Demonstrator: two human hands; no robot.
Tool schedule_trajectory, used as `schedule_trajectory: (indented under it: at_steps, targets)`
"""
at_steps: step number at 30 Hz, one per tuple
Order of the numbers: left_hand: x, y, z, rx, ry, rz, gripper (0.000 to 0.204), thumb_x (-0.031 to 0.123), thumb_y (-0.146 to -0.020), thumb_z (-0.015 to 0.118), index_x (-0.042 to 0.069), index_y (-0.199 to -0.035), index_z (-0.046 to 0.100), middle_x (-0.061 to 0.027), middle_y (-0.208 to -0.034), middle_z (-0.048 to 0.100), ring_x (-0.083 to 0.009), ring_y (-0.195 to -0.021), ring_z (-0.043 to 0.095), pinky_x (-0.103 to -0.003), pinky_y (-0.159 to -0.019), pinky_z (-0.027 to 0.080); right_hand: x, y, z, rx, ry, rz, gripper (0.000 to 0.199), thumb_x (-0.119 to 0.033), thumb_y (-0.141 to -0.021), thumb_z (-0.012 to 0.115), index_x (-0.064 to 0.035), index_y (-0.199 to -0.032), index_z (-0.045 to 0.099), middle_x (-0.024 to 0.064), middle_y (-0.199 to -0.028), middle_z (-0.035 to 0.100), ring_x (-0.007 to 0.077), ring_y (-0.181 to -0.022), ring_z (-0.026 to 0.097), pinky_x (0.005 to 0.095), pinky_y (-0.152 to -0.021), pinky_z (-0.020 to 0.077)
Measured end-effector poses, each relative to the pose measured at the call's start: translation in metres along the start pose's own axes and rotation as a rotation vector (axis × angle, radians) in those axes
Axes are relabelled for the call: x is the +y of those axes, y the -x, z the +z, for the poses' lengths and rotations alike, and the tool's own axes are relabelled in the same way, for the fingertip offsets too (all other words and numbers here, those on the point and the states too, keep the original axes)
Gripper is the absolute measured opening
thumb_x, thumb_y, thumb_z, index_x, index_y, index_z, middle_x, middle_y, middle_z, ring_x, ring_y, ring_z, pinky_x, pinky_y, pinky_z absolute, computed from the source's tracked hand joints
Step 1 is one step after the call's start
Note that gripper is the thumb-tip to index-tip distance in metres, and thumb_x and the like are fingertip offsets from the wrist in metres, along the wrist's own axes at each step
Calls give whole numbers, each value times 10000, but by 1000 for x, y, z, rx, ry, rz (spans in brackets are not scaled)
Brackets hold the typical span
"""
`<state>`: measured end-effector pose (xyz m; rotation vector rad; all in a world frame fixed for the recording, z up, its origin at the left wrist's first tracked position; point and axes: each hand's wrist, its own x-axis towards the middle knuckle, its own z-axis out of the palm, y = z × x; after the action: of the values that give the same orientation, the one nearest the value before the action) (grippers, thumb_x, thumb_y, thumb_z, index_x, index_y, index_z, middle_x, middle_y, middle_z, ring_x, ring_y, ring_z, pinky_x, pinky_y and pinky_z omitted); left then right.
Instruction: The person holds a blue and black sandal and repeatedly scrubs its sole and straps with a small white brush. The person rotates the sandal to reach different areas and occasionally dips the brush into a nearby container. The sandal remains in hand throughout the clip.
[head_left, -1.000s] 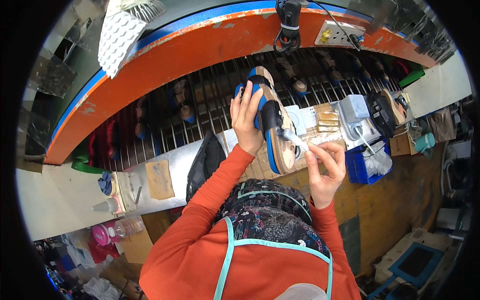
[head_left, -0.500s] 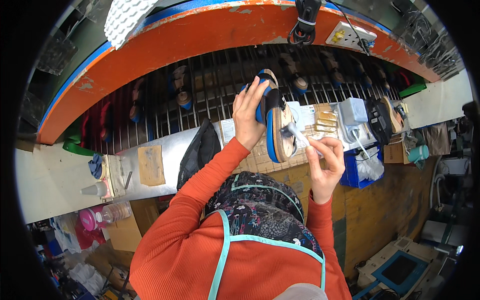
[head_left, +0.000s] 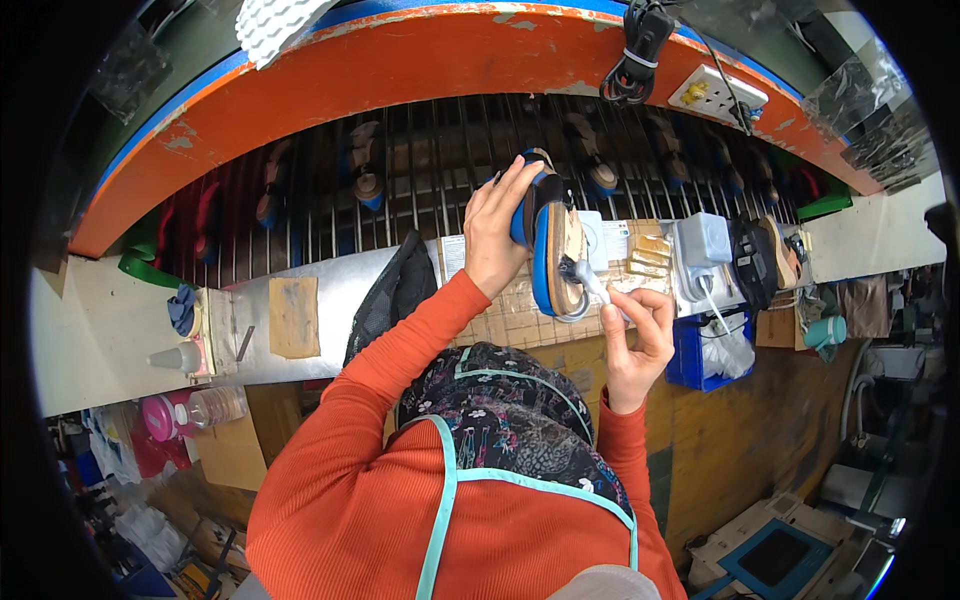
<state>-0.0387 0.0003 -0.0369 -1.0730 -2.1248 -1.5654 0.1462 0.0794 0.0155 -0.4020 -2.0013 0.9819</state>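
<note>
My left hand [head_left: 495, 235] is wrapped round a sandal [head_left: 545, 255] with dark straps, a cork-coloured sole and a blue last inside it. The sandal is held up over the bench's near edge, its underside turned to the right. Between the fingertips of my right hand [head_left: 638, 340] is a small brush [head_left: 592, 280] with a whitish handle. Its dark bristles touch the sole near the lower end of the sandal.
A conveyor of metal rods [head_left: 440, 150] carries several more sandals beneath an orange beam [head_left: 400, 62]. On the bench lie a light-blue container [head_left: 704, 240], yellowish packets [head_left: 650, 255], dark mesh fabric [head_left: 395, 295] and a brown board [head_left: 293, 317]. A blue bin [head_left: 690, 365] hangs below.
The brush and my right hand have shifted slightly left and down along the sole. The sandal has turned a little in my left hand. The whole view has shifted somewhat.
</note>
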Motion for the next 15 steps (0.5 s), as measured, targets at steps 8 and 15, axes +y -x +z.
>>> schedule_trajectory:
  at_steps: [8,15]
  targets:
    - [-1,5,-16,-189,128,-123,783,18,-663,769,155,-1378,481,-176,-1260,599,-356,-1125,586,-417,-963,452,0,-7,6,-35,-35,-50,191,6,-793,733,-11,-983,731,50,-901,552,117,-732,536,227,-607,455]
    - [-6,11,-39,-441,204,-188,824,44,-592,840,56,-1340,494,-222,-1127,651,-363,-1024,649,-378,-877,532,4,-30,19,-102,-62,-144,203,18,-778,738,-16,-978,735,47,-907,552,125,-744,544,237,-608,449]
